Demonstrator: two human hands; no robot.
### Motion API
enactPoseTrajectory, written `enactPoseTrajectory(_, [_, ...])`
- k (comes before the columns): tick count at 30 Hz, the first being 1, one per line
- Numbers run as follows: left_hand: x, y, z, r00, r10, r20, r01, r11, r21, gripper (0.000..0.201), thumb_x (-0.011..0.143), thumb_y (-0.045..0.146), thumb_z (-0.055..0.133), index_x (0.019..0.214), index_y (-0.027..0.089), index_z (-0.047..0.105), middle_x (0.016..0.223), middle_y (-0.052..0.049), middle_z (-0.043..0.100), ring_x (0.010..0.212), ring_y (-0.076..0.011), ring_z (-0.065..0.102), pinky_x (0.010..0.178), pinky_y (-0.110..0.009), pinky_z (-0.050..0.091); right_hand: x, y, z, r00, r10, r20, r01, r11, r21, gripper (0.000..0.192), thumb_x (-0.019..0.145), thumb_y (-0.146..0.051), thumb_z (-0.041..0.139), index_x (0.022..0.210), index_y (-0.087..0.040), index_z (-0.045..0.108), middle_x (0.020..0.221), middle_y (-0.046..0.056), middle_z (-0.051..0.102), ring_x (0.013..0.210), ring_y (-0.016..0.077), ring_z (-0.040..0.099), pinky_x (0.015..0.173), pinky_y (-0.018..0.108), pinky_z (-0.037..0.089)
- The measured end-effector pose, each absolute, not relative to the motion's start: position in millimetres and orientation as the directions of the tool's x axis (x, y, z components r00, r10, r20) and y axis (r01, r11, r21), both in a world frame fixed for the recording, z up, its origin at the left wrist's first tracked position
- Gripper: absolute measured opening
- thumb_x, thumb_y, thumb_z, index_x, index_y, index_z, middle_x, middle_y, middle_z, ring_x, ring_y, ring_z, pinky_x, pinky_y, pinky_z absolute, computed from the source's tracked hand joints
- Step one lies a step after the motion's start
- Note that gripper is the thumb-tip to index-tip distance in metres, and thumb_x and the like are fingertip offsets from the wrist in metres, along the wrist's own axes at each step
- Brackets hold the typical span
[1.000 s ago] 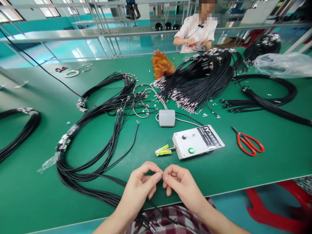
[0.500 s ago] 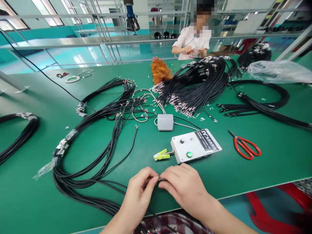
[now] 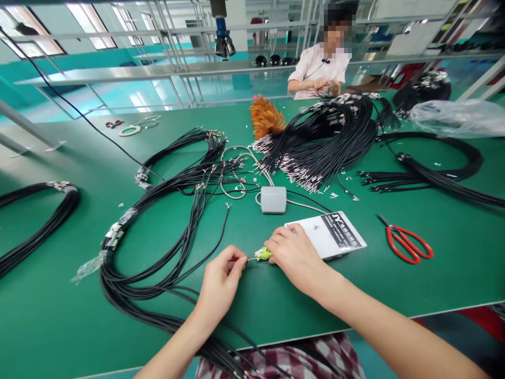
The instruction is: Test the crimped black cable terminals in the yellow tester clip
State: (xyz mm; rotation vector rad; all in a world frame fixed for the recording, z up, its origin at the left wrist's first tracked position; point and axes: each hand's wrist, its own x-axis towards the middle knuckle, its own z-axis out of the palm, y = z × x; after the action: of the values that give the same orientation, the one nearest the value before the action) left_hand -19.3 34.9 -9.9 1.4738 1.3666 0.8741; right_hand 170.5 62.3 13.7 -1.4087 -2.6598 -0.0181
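Note:
My left hand (image 3: 225,273) pinches the end of a black cable, and thin wire runs from its fingertips to the yellow-green clip (image 3: 263,253). My right hand (image 3: 295,257) is closed on that clip, which sits on the left end of a white control box (image 3: 325,237) with a black label. The hand hides the box's knob and green button. To the left of my hands, a bundle of black cables (image 3: 114,284) curves over the green table and down over its front edge toward my lap.
Red-handled scissors (image 3: 406,243) lie right of the box. Behind it sits a grey box (image 3: 273,200) with a cord. Farther back are a large pile of black cables (image 3: 331,142), an orange fluffy thing (image 3: 267,118) and a clear plastic bag (image 3: 457,117). A co-worker (image 3: 321,68) sits opposite.
My right hand has moved up from the cable end to the clip and now covers part of the box. My left hand has carried the cable end forward to the clip.

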Motion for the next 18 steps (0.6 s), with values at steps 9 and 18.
enactPoseTrajectory(9, [-8.1,42.4,-16.1,0.088,0.991,-0.096,0.366,0.058,0.929,0.019,0.087,0.032,0.051,0.072,0.020,0.051,0.062,0.005,0.047,0.052,-0.0118,0.042,0.049,-0.023,0.030,171.8,66.9,14.2,-0.580,0.808,0.109,0.809,0.586,-0.042,0.014,0.087,-0.018,0.067,0.073,-0.019,0.063,0.076,0.000,0.069,0.085,0.0174,0.057,0.081,0.036,0.026])
enactPoseTrajectory(18, [-2.5,45.1,-17.0,0.099,0.993,-0.060,0.412,0.014,0.911,0.017,0.086,0.027,0.051,0.070,0.020,0.052,0.062,0.005,0.048,0.054,-0.0124,0.044,0.052,-0.023,0.032,167.8,66.1,19.1,-0.580,0.807,0.110,0.810,0.586,-0.029,0.009,0.085,-0.020,0.070,0.077,-0.018,0.064,0.080,0.003,0.071,0.087,0.0205,0.060,0.084,0.039,0.028])
